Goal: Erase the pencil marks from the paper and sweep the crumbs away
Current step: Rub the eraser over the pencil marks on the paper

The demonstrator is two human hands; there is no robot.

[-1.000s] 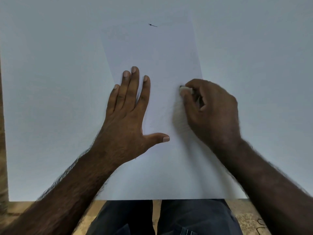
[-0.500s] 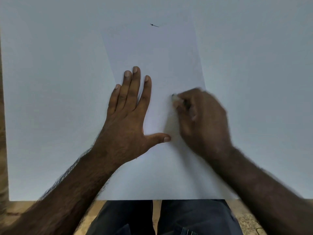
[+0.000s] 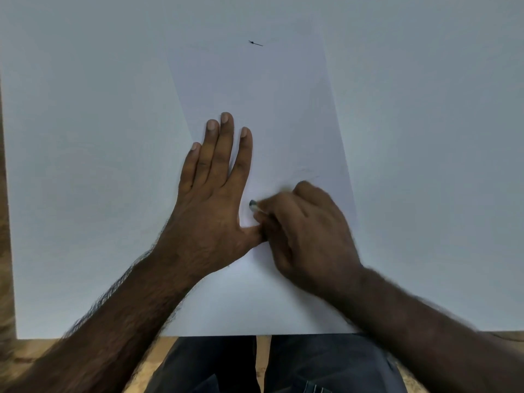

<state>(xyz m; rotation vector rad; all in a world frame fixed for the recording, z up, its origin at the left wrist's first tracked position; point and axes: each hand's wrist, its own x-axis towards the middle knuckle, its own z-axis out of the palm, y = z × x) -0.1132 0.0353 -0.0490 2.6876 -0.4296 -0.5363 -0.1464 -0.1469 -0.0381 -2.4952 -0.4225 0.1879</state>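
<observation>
A white sheet of paper (image 3: pixel 263 95) lies on a white table (image 3: pixel 85 165), slightly turned. My left hand (image 3: pixel 215 199) presses flat on the paper's left side, fingers spread. My right hand (image 3: pixel 306 234) is closed around a small eraser (image 3: pixel 253 205), whose grey-smudged tip sticks out past the fingers and touches the paper just right of my left hand, above its thumb. Faint pencil traces (image 3: pixel 310 173) show above my right hand. A short dark mark (image 3: pixel 256 43) sits near the paper's far edge.
The table's near edge (image 3: pixel 85 337) runs across the bottom, with my dark trousers (image 3: pixel 255 367) and a patterned floor (image 3: pixel 158 361) below it. The table's left edge (image 3: pixel 5 194) is in view, with brown floor beside it.
My right hand has slid the eraser down and to the left across the paper, ending beside my left thumb. My left hand has stayed put.
</observation>
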